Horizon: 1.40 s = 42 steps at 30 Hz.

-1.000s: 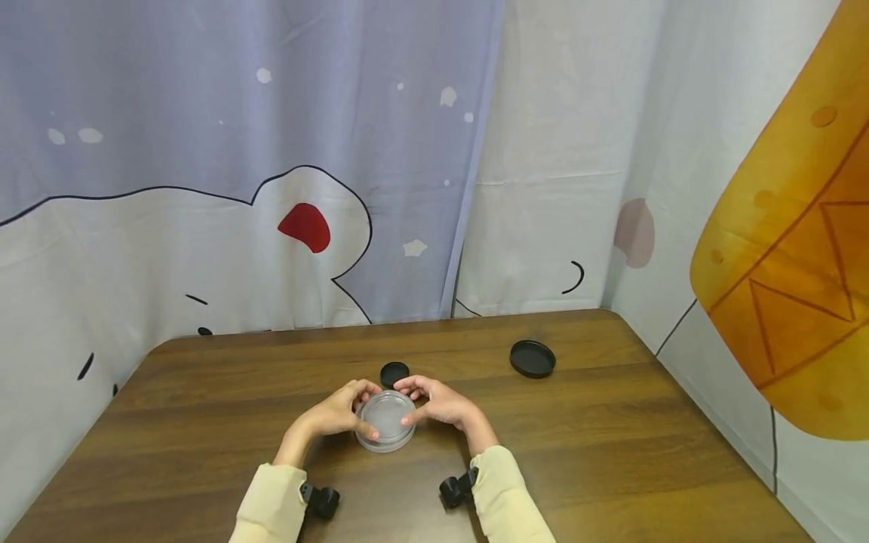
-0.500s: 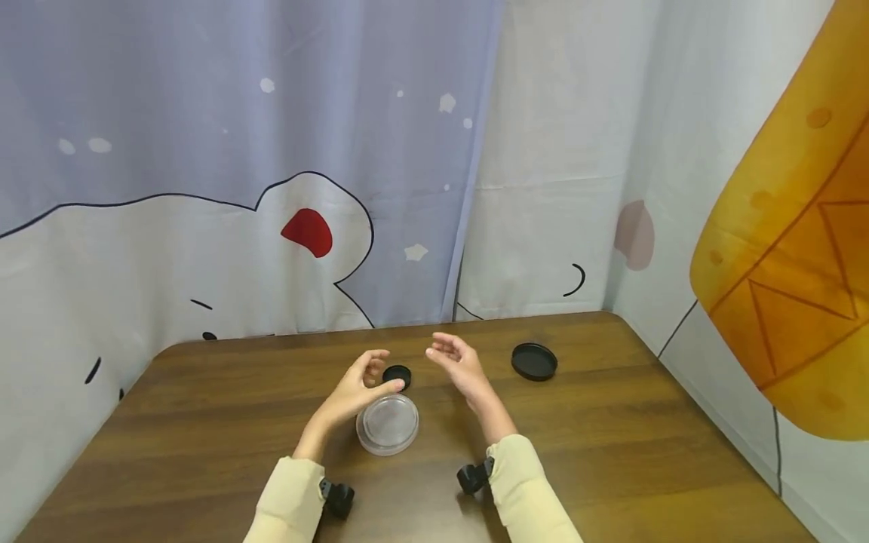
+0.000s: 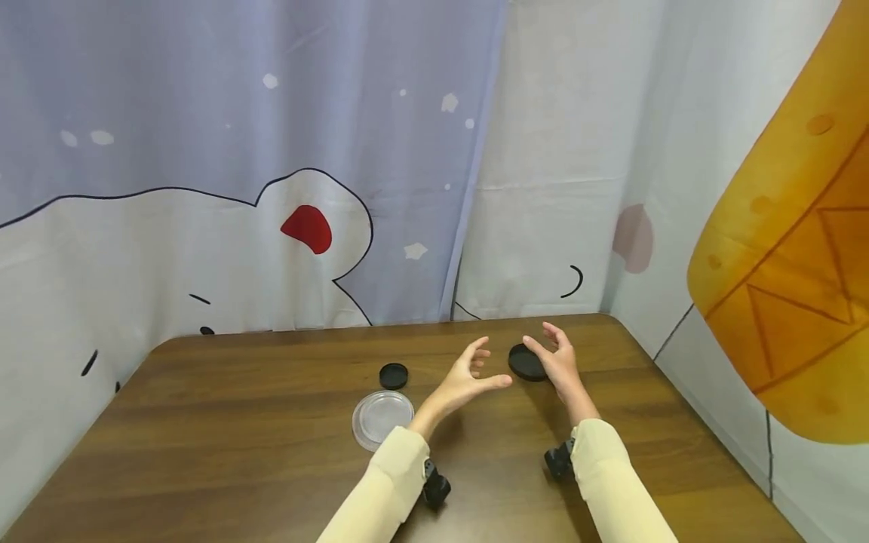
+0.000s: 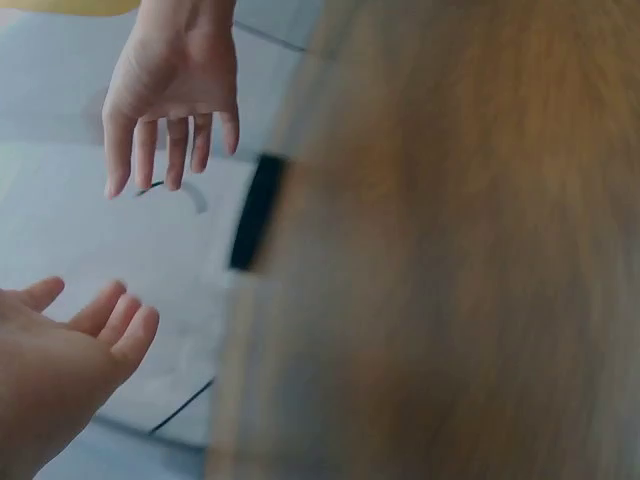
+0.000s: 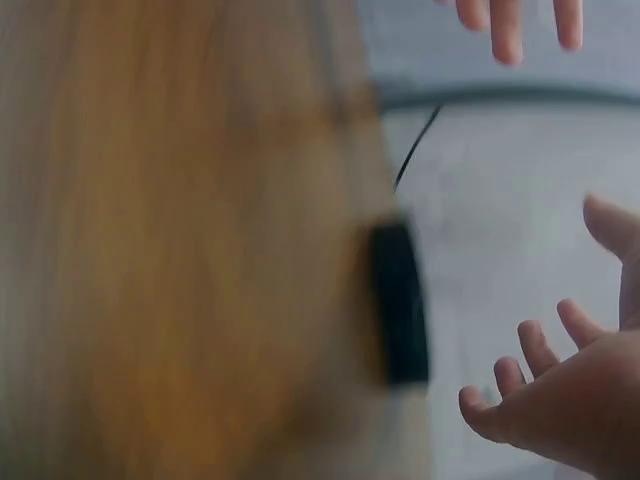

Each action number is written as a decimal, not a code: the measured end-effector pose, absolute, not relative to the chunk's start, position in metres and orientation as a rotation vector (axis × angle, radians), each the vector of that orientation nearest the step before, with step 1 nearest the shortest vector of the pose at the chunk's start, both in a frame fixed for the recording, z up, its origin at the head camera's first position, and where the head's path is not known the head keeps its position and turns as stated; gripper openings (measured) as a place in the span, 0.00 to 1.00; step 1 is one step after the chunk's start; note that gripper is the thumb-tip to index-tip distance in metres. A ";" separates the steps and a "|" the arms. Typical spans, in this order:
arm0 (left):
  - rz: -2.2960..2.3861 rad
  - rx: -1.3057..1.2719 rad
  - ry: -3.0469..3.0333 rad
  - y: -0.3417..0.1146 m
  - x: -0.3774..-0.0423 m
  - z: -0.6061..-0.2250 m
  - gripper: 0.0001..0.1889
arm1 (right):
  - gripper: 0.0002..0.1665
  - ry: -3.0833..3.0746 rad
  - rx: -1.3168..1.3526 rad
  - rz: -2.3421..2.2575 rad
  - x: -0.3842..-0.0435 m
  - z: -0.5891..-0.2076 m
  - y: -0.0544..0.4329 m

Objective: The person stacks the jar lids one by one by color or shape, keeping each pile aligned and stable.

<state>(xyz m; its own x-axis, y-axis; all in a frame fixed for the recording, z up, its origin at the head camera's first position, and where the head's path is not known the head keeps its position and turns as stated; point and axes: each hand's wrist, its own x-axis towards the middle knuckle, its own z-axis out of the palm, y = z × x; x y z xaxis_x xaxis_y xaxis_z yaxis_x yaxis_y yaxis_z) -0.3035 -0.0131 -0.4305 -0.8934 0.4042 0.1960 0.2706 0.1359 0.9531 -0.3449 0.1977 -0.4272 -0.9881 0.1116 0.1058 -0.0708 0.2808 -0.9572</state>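
A larger black round lid-like dish (image 3: 526,363) lies toward the back right of the table, seen edge-on in the left wrist view (image 4: 258,212) and the right wrist view (image 5: 400,305). My right hand (image 3: 562,369) hovers at its right side, fingers spread, thumb overlapping its edge in the head view; contact is not plain. Left of the dish, my left hand (image 3: 465,385) is held with thumb and fingers apart, holding nothing. A small black round dish (image 3: 394,375) sits just behind a clear round plastic container (image 3: 382,416), whose lower right edge is partly hidden by my left sleeve.
Everything lies on a brown wood-grain table (image 3: 224,437) with rounded back corners. Patterned curtains (image 3: 543,151) hang right behind it and along the right side. Each wrist carries a small black camera.
Both hands have left the clear container, which they were holding a second ago, and moved right toward the larger black dish. The container and both black dishes stay in place.
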 end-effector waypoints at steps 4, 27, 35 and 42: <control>1.938 0.514 2.218 0.015 -0.312 -0.448 0.53 | 0.51 -2.423 -0.144 1.943 -0.348 -0.442 0.222; 1.697 0.190 2.714 0.062 -0.346 -0.465 0.40 | 0.63 -2.998 0.217 1.666 -0.371 -0.448 0.247; 1.587 0.224 2.877 0.066 -0.345 -0.465 0.30 | 0.64 -3.033 0.273 1.568 -0.370 -0.452 0.247; 1.566 0.218 2.865 0.069 -0.345 -0.467 0.29 | 0.60 -2.962 0.263 1.687 -0.365 -0.450 0.247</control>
